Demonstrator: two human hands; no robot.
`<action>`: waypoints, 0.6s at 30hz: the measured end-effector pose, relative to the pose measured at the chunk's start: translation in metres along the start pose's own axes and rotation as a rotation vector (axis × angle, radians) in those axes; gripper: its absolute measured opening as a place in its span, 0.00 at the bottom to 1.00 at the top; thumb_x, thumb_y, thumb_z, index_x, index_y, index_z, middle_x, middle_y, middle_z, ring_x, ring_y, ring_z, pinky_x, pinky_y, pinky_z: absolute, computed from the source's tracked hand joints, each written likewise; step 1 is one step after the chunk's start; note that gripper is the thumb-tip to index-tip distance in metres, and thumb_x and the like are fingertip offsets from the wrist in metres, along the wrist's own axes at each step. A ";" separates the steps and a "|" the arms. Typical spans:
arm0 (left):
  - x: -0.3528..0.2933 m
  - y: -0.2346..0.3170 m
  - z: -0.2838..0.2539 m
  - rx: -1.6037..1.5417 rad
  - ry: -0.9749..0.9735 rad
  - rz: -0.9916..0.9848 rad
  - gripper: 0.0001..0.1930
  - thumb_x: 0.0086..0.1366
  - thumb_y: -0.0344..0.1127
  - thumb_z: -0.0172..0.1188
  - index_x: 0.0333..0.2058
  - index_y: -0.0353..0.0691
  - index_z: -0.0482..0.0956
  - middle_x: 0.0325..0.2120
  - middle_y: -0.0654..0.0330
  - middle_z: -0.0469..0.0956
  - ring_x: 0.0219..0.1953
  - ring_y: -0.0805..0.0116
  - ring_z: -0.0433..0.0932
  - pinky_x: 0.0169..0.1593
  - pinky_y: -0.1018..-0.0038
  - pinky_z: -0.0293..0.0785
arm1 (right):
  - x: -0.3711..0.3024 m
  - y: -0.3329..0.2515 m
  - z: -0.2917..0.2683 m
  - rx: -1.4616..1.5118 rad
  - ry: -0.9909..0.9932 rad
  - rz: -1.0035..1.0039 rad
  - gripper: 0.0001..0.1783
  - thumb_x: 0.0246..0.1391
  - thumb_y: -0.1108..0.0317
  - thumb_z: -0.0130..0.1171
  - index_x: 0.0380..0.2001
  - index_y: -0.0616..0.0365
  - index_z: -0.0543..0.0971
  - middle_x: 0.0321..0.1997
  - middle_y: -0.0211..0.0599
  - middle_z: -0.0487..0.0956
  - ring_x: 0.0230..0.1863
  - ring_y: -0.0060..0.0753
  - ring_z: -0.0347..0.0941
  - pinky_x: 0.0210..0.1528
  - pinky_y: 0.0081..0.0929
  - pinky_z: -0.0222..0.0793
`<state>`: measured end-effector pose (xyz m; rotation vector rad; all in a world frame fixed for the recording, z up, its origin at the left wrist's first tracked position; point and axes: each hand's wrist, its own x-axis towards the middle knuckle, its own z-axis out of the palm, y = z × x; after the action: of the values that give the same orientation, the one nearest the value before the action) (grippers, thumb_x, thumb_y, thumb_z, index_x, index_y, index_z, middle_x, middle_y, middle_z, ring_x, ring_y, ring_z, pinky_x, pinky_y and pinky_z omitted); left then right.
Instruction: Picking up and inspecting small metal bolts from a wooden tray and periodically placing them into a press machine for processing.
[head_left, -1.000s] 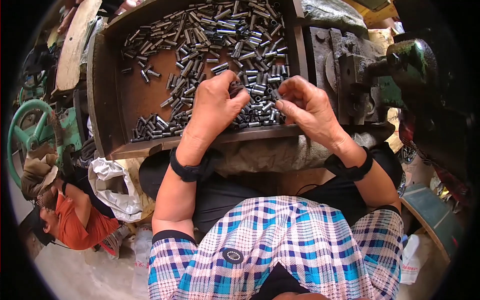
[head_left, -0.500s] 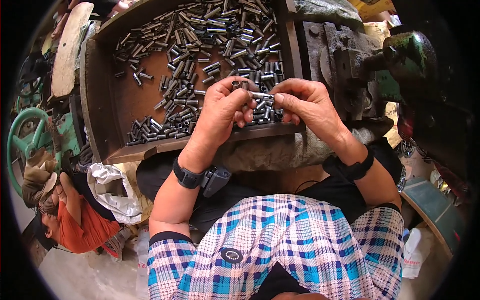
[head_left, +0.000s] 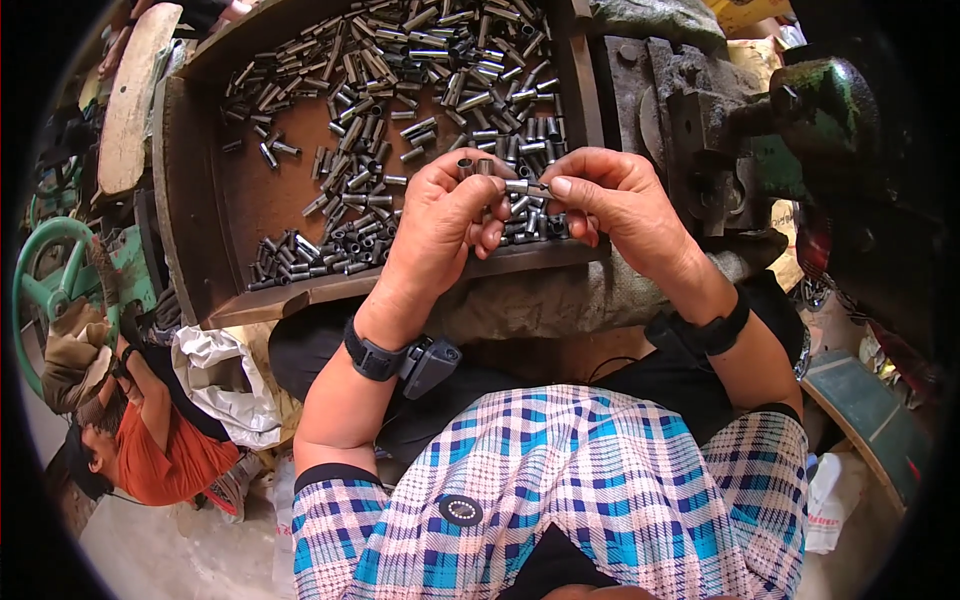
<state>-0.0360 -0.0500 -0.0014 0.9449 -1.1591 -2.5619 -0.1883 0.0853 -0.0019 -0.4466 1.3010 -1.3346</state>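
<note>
My left hand [head_left: 447, 212] is closed on several short metal tubes. Two upright tube ends [head_left: 476, 167] show above its fingers, and another metal tube [head_left: 517, 187] lies sideways at the thumb tip, pointing toward my other hand. My right hand [head_left: 628, 205] pinches a thin dark piece [head_left: 539, 188] at the open end of that sideways tube. How far the piece sits inside the tube cannot be made out. Both hands are over the front right part of a shallow tray [head_left: 185, 200], where many loose metal tubes [head_left: 365, 180] lie in heaps.
Right of the tray stands a greasy machine [head_left: 700, 130] with a green rounded part [head_left: 822, 105]. At the left, a person in an orange shirt [head_left: 165, 440] sits by a green handwheel [head_left: 50, 280]. A white plastic bag [head_left: 235, 390] lies near the tray's front left corner.
The sideways tube shows less length between my hands, and a thin dark piece is now visible at my right fingertips. My right hand has barely shifted. The view has moved slightly.
</note>
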 end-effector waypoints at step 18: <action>-0.003 0.000 0.002 0.115 -0.009 0.087 0.07 0.61 0.30 0.56 0.37 0.35 0.74 0.21 0.60 0.76 0.16 0.80 0.73 0.17 0.86 0.66 | -0.002 0.000 -0.001 0.132 -0.009 0.032 0.10 0.54 0.67 0.59 0.36 0.62 0.78 0.26 0.29 0.78 0.20 0.11 0.71 0.19 0.09 0.64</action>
<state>-0.0353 -0.0473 0.0009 0.8864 -1.3316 -2.4566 -0.1887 0.0874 -0.0013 -0.3387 1.1998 -1.3811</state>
